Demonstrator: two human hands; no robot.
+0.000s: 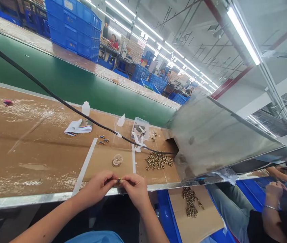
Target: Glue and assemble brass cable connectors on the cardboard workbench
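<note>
Near the front edge of the workbench, my left hand and my right hand meet fingertip to fingertip. Both are closed in a pinch on one small dark and brass-coloured metal part, mostly hidden by the fingers. Just beyond them stands a small clear cup with something thin across its rim. To its right lies a heap of small brass-coloured parts. Several blue-and-brass pieces lie at the back left of the cup.
A black cable crosses the bench toward a metal housing. Behind are a clear plastic box, white bottles and a green conveyor belt. More brass parts lie on cardboard at lower right, beside another person.
</note>
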